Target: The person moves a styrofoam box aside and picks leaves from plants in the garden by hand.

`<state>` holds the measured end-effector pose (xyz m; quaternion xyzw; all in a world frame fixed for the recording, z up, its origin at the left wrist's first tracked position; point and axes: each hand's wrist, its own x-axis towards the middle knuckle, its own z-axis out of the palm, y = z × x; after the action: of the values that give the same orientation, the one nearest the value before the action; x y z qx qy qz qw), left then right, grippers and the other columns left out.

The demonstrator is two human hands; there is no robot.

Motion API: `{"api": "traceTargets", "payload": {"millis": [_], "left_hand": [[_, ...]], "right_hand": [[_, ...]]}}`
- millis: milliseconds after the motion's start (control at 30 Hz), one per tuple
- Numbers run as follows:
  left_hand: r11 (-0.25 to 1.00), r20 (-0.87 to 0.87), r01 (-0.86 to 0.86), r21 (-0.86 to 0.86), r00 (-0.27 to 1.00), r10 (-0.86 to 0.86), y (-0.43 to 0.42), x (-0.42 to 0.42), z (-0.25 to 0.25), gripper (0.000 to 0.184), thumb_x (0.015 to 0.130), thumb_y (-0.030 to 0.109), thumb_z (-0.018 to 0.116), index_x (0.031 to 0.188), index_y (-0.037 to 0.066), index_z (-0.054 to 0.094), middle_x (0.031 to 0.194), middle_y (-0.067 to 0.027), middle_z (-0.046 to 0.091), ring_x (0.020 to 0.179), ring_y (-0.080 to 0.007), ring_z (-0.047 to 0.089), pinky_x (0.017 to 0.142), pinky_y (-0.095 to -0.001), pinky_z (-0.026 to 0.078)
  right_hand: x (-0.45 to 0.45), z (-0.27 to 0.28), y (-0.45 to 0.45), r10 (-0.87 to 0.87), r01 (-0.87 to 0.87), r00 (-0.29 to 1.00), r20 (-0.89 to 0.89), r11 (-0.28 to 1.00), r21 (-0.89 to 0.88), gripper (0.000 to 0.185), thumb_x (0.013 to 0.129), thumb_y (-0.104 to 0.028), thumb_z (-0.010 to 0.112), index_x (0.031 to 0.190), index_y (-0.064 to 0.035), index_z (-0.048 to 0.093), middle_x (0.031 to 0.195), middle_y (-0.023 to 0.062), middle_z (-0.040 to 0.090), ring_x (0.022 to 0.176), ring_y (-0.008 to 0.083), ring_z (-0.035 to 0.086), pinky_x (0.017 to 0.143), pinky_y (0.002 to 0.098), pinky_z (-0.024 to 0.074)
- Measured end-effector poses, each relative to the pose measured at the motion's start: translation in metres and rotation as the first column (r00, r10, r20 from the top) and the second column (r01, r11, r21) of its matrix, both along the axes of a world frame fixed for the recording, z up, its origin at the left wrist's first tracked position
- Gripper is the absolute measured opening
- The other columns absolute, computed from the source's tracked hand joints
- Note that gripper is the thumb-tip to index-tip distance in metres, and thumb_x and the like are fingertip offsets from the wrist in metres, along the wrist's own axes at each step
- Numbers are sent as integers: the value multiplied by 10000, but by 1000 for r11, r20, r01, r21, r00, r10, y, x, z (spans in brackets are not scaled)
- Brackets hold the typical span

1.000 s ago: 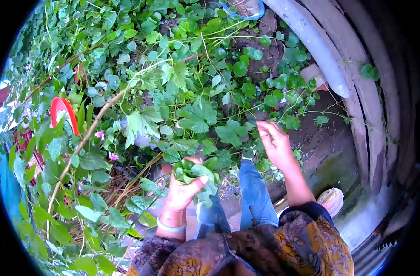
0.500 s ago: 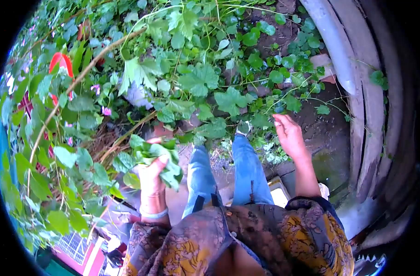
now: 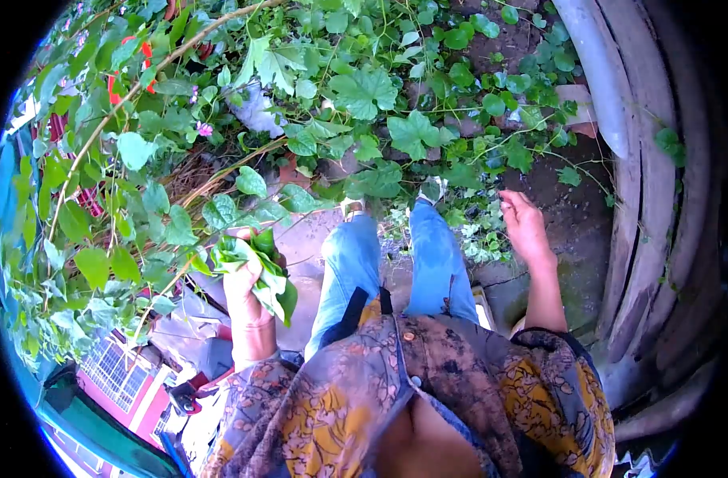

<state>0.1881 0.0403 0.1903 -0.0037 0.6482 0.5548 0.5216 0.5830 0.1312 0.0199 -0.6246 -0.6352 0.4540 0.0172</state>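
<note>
My left hand (image 3: 246,288) is closed around a bunch of green leaves (image 3: 272,279), which are folded together and stick out past the fingers. Beside and above that hand grow leafy vine stems (image 3: 220,211). Out to the right, my right hand (image 3: 525,227) hangs over the ground with loosely bent fingers and nothing visible in it. Nearest to it are low green plants (image 3: 483,227) and a trailing vine with broad lobed leaves (image 3: 414,134).
A long bare stem (image 3: 113,107) crosses the upper left. Weathered wooden planks (image 3: 619,199) and a grey pipe (image 3: 591,72) border the right side. A pale, crumpled object (image 3: 256,110) lies among the plants. Below left stands a pink structure with a grille (image 3: 113,374).
The view has shifted, with the plants now further right. My left hand still grips the leaves, now more bunched and lower left. My right hand has moved right, its fingers bent more.
</note>
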Motion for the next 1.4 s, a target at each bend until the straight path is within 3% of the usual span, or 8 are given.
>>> {"api": "traceTargets", "payload": {"millis": [267, 467, 667, 733, 867, 1133, 1333, 1400], "left_hand": [[995, 6, 50, 85, 999, -50, 29, 14, 22, 566, 657, 142, 730, 1176, 116, 505, 924, -32, 555, 730, -173, 485, 621, -297, 386], [935, 170, 131, 330, 966, -195, 85, 26, 45, 543, 677, 172, 688, 1170, 106, 470, 821, -1, 478, 648, -110, 399, 571, -251, 316], [956, 182, 214, 201, 951, -251, 97, 19, 19, 570, 691, 198, 721, 1185, 92, 457, 859, -44, 501, 682, -142, 441, 578, -268, 325], [965, 222, 135, 225, 957, -186, 99, 4, 9, 572, 683, 154, 723, 1179, 39, 463, 916, -145, 595, 693, -248, 590, 600, -353, 486], [955, 190, 128, 267, 965, -183, 112, -12, 14, 560, 691, 169, 718, 1179, 52, 468, 844, -111, 555, 702, -207, 526, 587, -333, 409], [971, 86, 60, 230, 993, -82, 106, -20, 17, 597, 683, 154, 714, 1212, 60, 452, 847, -101, 547, 702, -203, 516, 591, -321, 404], [962, 23, -51, 269, 999, 47, 87, -32, 37, 564, 722, 141, 680, 1246, 93, 476, 1035, -52, 540, 756, -165, 421, 617, -274, 344], [943, 21, -8, 333, 1000, 1, 86, -29, 49, 453, 741, 161, 629, 1142, -10, 504, 999, -52, 527, 770, -141, 414, 673, -264, 336]], "right_hand": [[18, 12, -32, 7, -5, 999, 38, 999, -44, 226, 881, -132, 508, 1076, -50, 587, 1004, 189, 618, 884, 364, 617, 771, 414, 490], [11, 15, -56, 30, -17, 997, 77, 987, -162, 229, 880, -125, 507, 1081, -54, 589, 1011, 195, 617, 889, 377, 612, 770, 418, 486], [-17, 3, -55, -12, 14, 1000, 18, 990, -139, 224, 874, -120, 512, 1070, -43, 589, 970, 195, 626, 845, 369, 614, 753, 414, 487], [-31, 6, -53, -49, 52, 999, 19, 984, -169, 216, 872, -118, 515, 1059, -38, 589, 956, 193, 628, 833, 368, 613, 750, 413, 488], [-54, -4, -48, -30, 21, 998, -54, 988, -153, 210, 874, -120, 516, 1050, -36, 591, 955, 189, 625, 838, 371, 612, 752, 414, 489], [-70, -3, -35, -3, -22, 994, -112, 975, -221, 217, 863, -124, 523, 1048, -39, 599, 964, 185, 624, 837, 365, 615, 749, 409, 492], [-51, -9, -32, 57, -77, 993, -105, 978, -194, 221, 859, -133, 524, 1041, -32, 598, 967, 189, 623, 853, 368, 609, 770, 416, 485], [-48, -9, -28, 71, -89, 991, -109, 983, -162, 222, 862, -134, 519, 1041, -29, 596, 969, 190, 622, 855, 371, 607, 772, 420, 483]]}}
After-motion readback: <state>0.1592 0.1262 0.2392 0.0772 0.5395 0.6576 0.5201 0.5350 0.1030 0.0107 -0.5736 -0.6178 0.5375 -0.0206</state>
